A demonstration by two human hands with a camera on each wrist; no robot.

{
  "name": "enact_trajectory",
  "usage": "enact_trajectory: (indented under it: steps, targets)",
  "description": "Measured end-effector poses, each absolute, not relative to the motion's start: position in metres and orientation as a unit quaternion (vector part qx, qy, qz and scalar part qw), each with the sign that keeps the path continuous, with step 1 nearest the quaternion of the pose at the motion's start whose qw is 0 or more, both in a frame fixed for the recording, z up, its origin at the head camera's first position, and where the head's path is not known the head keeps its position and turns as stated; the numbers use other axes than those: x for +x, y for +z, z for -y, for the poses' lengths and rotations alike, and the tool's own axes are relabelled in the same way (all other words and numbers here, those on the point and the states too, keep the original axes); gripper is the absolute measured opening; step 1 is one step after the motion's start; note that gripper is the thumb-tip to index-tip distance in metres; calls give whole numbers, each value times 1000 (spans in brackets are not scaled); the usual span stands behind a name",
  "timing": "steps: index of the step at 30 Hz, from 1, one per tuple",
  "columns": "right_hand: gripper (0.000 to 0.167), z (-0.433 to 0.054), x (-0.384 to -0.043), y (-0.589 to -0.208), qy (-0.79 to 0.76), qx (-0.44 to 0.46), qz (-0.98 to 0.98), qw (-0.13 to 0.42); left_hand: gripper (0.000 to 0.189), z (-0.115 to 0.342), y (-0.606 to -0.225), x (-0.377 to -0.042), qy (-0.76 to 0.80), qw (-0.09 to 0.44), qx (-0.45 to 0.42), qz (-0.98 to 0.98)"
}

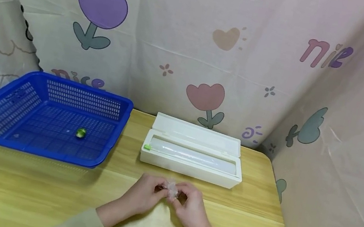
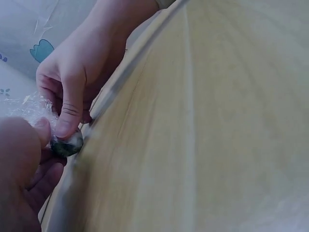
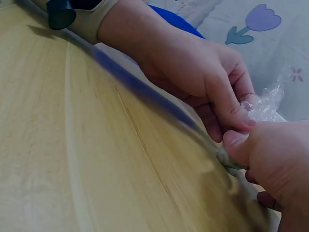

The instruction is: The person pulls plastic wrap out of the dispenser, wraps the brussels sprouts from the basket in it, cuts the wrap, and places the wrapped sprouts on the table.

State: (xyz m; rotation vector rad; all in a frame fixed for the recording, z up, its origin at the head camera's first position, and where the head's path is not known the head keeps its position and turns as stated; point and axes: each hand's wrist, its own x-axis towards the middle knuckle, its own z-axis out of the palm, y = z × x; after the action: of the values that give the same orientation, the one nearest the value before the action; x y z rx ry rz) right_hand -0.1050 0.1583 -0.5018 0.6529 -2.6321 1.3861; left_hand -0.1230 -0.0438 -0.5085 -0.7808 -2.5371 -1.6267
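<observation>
Both hands meet low over the table in the head view, just in front of a white cling film box. Between them is a crumpled piece of clear cling film (image 1: 172, 189), wrapped round a small green and pale Brussels sprout (image 2: 67, 145). My left hand (image 1: 145, 194) pinches the film from the left with thumb and fingers. From the other side my right hand (image 1: 189, 206) pinches the same bundle, its thumb on the sprout in the left wrist view. The loose film (image 3: 270, 104) sticks up above the fingertips in the right wrist view.
The white cling film box (image 1: 189, 173) has its lid raised, a film roll (image 1: 192, 156) inside and a green slider (image 1: 147, 147) at its left end. Left of it, a blue plastic basket (image 1: 94, 164) holds another sprout (image 1: 81, 133). Printed curtains (image 1: 182, 28) hang behind the table.
</observation>
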Motion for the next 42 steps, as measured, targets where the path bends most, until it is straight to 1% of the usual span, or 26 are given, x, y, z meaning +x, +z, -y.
enact_trajectory:
  steps: [2,7,10,13,18,25,29,32,35,37,42]
  targets:
    - [25,-159,-105,-502,456,229,858,59,9,44,-509,-123,-536,4,-244,808]
    - [31,-160,-104,-505,453,266,845,93,16,45,-508,-127,-562,-29,-222,796]
    - [32,-160,-104,-508,457,272,841,104,13,47,-506,-129,-549,-39,-225,804]
    - [31,-162,-105,-510,465,278,834,100,8,48,-502,-130,-541,-53,-221,810]
    - [27,-169,-105,-506,490,282,823,54,6,49,-500,-130,-535,-65,-204,817]
    - [19,-175,-105,-501,504,261,823,7,7,46,-500,-129,-536,-44,-202,819]
    - [14,-172,-105,-498,524,221,822,-29,9,46,-500,-130,-520,-38,-208,827]
    - [11,-169,-106,-498,538,193,820,-38,8,47,-498,-130,-514,-43,-208,831]
    - [10,-166,-108,-499,556,170,813,-29,9,46,-496,-130,-517,-34,-209,829]
    - [12,-163,-110,-500,564,158,811,-13,12,45,-495,-130,-522,-19,-220,824]
    - [22,-158,-111,-501,579,142,801,52,21,45,-497,-129,-514,37,-279,811]
